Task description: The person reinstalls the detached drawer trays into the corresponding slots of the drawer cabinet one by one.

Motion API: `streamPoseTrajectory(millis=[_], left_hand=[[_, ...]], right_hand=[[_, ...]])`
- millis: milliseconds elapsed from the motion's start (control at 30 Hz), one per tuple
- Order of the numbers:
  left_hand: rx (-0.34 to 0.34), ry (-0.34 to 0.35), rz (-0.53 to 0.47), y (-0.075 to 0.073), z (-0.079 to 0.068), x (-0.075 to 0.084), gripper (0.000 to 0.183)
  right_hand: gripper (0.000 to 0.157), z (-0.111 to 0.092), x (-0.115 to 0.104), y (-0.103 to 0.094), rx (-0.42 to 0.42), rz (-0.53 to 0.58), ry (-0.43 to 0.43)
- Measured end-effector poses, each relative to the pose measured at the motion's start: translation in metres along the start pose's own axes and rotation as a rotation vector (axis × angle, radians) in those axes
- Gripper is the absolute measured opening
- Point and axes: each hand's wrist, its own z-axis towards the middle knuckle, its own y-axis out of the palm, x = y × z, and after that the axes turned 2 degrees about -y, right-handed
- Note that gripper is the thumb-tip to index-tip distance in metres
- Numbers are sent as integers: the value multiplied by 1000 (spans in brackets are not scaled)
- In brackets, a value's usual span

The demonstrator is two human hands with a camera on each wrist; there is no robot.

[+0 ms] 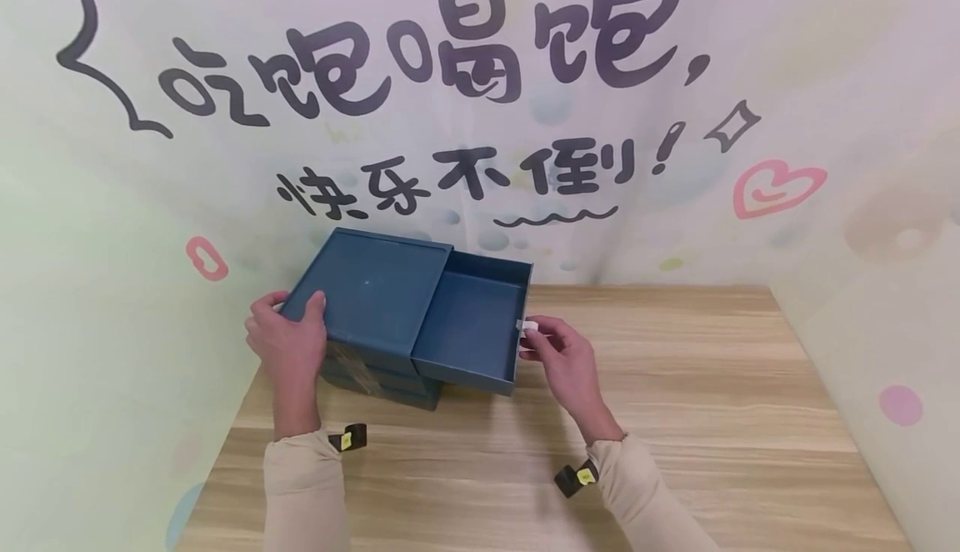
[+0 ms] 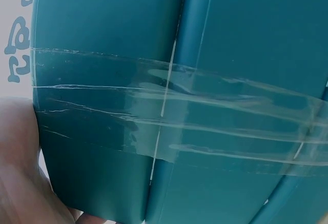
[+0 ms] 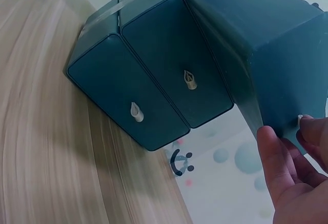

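A blue drawer cabinet (image 1: pixel 367 285) stands on the table with its top drawer (image 1: pixel 472 318) pulled out toward the right; the drawer's inside looks bare. My left hand (image 1: pixel 288 339) grips the cabinet's back left corner, thumb on the top panel. At the drawer's front, my right hand (image 1: pixel 562 360) pinches the small white pull tab (image 1: pixel 527 326) between thumb and fingers. In the right wrist view two lower drawers (image 3: pixel 164 55) are closed, each with a white tab (image 3: pixel 189 80). Clear tape (image 2: pixel 102 101) runs across the cabinet's side in the left wrist view.
The wood-grain table (image 1: pixel 690 419) extends to the right and in front of the cabinet. Behind it hangs a pale printed backdrop (image 1: pixel 825 77) with dark lettering, close to the cabinet's back. Black bands with yellow tags (image 1: pixel 585 475) sit at both wrists.
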Motion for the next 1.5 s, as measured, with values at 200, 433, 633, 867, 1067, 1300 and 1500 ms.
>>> streamPoseTrajectory(millis=[200,433,633,867,1067,1300,1500], left_hand=[[-2,-1,4,0,0,0,62],[3,3,4,0,-1,1,61],[-1,-1,1,-1,-1,2,60],[-8,-15,4,-1,-1,2,61],[-28,-33,9,-2,-2,3,62],[-12,-19,0,-1,-1,2,61],[-22,-26,-4,0,-1,2,61]], right_hand=[[25,-1,-8,5,-13,-5,-2],[25,0,-7,7,-14,-30,-11],[25,1,-7,10,-7,-31,-7],[26,2,-8,12,-11,-35,-9],[26,3,-7,14,-24,-29,-6],[26,13,11,15,-14,-27,10],[25,16,18,17,-19,-43,-31]])
